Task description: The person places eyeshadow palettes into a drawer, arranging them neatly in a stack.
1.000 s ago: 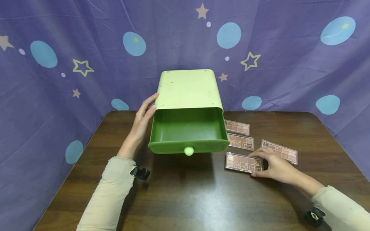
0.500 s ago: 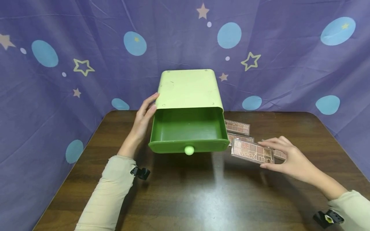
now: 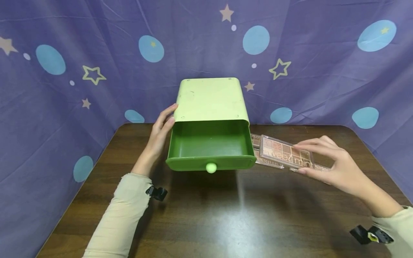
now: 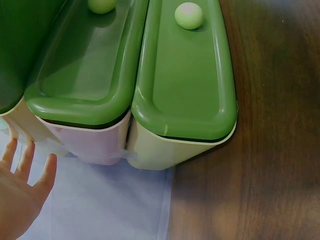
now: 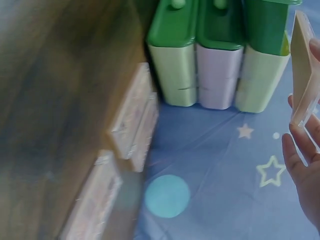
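Note:
A drawer cabinet with a pale green top [image 3: 211,100] stands at the back centre, its top green drawer [image 3: 211,163] pulled out and nothing seen inside. My left hand [image 3: 158,134] rests its fingertips on the cabinet's left side; in the left wrist view that hand [image 4: 25,195] has its fingers spread against the side. My right hand [image 3: 338,165] pinches a palette [image 3: 280,152] by its right end, above the table and right of the drawer. In the right wrist view the palette [image 5: 302,70] is seen edge-on above the fingers of the hand [image 5: 307,170].
Several more palettes lie on the wooden table [image 3: 200,215] right of the cabinet, one of them [image 3: 269,163] partly under the raised palette. Two closed drawers, a middle one [image 4: 90,65] and a bottom one [image 4: 187,75], show below the open one. A patterned purple cloth [image 3: 106,43] hangs behind.
My right hand has lifted the nearest palette off the table and moved it back and to the right, over the other palettes. My left hand has stayed on the cabinet's side.

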`<state>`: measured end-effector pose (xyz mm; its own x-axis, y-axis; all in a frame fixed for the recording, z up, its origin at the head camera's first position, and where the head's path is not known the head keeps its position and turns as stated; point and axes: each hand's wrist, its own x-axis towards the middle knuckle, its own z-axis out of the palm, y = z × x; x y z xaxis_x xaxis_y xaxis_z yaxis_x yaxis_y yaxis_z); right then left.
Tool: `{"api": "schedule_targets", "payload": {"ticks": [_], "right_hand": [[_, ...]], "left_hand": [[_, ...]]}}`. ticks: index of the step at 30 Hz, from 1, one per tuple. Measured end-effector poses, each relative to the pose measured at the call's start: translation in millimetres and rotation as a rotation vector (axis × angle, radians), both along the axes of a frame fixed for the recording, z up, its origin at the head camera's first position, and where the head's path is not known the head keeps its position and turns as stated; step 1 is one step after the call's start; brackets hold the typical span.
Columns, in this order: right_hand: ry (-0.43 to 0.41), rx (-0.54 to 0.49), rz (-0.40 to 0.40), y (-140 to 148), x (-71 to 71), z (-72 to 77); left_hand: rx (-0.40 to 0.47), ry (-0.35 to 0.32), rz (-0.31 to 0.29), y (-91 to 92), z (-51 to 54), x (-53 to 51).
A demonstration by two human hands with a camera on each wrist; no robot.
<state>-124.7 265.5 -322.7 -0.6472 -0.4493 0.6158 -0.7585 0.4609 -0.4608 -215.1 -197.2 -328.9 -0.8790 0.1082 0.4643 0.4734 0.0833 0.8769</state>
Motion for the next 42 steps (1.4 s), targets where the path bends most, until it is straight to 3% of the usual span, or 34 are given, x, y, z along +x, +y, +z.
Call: {"api": "schedule_targets", "payload": {"ticks": [9,19,29,42], "right_hand": [[0.041,0.021,0.013,-22,-7.0,27.4],[0.089,-0.02,0.128,-60,-20.3,44.3],[0.014,0.088,0.1,-97,-27.8,55.1],[-0.077,0.165,0.172,-138,-42.2,55.8]], "left_hand": [[-0.013,-0.015,0.008,1.1,1.5,1.9],[-0.005,-0.013,0.017,0.4,-0.8,1.2],[0.013,-0.01,0.005,0.7,0.0,0.0],[0.035,-0.007,-0.005,0.5,-1.3,-1.0]]}}
